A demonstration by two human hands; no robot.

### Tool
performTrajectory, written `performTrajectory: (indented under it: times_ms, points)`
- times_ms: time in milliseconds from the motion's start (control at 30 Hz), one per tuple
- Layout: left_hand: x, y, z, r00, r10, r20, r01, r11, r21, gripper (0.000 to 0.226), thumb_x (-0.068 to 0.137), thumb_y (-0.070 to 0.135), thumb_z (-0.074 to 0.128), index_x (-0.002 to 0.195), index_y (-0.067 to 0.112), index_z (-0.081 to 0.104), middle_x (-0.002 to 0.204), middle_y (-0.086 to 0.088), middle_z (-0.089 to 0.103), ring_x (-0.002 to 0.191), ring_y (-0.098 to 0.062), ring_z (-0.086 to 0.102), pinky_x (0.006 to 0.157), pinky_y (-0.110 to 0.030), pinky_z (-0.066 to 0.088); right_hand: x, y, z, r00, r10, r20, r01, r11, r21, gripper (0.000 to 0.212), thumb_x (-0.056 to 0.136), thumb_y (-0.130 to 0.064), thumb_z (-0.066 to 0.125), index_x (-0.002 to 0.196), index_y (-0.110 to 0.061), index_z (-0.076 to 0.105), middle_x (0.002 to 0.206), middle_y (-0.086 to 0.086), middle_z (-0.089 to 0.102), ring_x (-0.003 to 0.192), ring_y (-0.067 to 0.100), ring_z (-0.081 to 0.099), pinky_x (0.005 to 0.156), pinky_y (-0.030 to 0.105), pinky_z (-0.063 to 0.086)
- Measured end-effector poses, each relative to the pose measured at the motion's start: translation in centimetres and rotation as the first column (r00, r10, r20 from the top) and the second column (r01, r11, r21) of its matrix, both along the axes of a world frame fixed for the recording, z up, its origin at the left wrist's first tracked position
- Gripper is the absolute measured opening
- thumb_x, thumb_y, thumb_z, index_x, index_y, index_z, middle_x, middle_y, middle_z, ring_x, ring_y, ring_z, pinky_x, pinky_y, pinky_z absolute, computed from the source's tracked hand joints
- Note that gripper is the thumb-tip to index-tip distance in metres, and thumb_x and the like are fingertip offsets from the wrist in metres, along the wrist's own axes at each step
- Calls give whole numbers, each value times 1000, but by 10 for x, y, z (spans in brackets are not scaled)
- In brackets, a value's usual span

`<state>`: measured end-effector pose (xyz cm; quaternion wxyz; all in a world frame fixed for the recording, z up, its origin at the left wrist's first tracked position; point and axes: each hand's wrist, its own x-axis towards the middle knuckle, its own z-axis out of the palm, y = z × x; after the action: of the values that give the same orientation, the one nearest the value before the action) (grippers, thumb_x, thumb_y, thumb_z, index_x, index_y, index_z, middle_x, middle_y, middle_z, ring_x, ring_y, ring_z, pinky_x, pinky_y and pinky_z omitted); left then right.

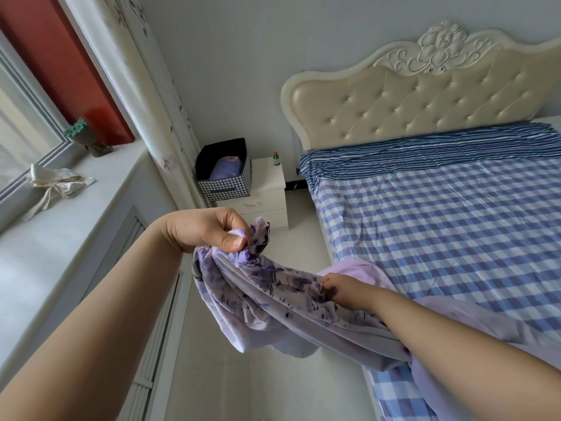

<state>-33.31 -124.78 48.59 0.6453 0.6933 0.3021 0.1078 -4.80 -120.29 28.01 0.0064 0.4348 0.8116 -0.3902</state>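
Note:
A lilac cloth with a purple flower print hangs between my two hands beside the bed. My left hand is raised at mid-frame and pinches a bunched corner of the cloth between thumb and curled fingers. Lower and to the right, my right hand grips the cloth's edge, its fingers partly buried in the folds. The rest of the cloth trails down over the near edge of the bed, which has a blue-and-white checked sheet.
A cream tufted headboard stands at the back. A white nightstand holds a houndstooth storage box and a small bottle. The windowsill at left carries a cloth pouch and a small plant.

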Motion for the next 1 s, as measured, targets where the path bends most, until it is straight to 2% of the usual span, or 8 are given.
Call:
performTrajectory:
  times_ms: [100,200,300,467,600,733,900,1000]
  points:
    - [-5,-2,-2,1000,5,0,-5,1000,5,25,84,42,68,66,24,65,61,11,54,56,-6,45,61,-20,41,-7,-10,21,998,62,-32,-65,993,-101,27,90,-10,54,115,-10,66,115,-18,60,97,-1,55,94,22,44]
    - [-14,-1,-2,1000,15,9,-15,1000,-1,29,83,43,68,66,20,64,60,9,53,56,-7,44,61,-21,41,-7,-11,39,993,92,-70,-108,954,-280,12,87,-2,55,92,-5,65,82,-34,61,74,-13,55,76,13,41]
    - [-26,3,-1,999,7,48,-6,1000,-26,25,83,43,69,71,21,69,64,10,59,58,-4,50,63,-19,44,-2,-8,57,995,65,-72,-87,925,-370,20,88,0,58,75,-16,60,61,-26,59,61,-6,52,64,9,40]
    - [-44,25,-3,996,-34,87,37,999,-29,21,82,44,69,71,26,70,65,14,60,59,0,50,62,-15,43,7,-6,65,997,-76,-5,64,881,-468,36,86,6,56,68,-24,66,70,-6,59,62,4,55,61,15,45]
    - [-71,55,-9,991,-13,134,18,999,-35,24,74,44,76,65,23,71,63,11,64,57,-1,57,60,-16,47,9,-10,71,985,-144,94,169,915,-365,4,82,-16,68,83,-13,67,75,-3,62,68,7,56,66,18,43]
    - [-107,88,-29,994,61,94,-57,997,-48,41,58,48,87,64,11,72,66,-5,68,60,-13,64,62,-24,53,-15,-23,54,945,-182,272,246,944,-221,22,88,-29,62,66,-27,58,58,-16,55,52,-6,48,59,15,36]
    - [-134,121,-42,997,17,71,-11,997,-76,44,53,48,89,64,9,73,67,-8,69,60,-16,65,61,-24,53,-55,-42,33,890,-340,305,356,935,4,36,98,-28,49,63,-18,49,69,-5,49,56,5,39,55,19,32]
    - [-144,133,-47,995,67,70,-60,993,-100,49,58,47,87,76,3,75,78,-17,72,68,-24,69,66,-31,57,-67,-58,23,833,-452,319,414,892,184,29,98,-20,44,82,-5,63,91,6,57,75,15,52,71,25,40]
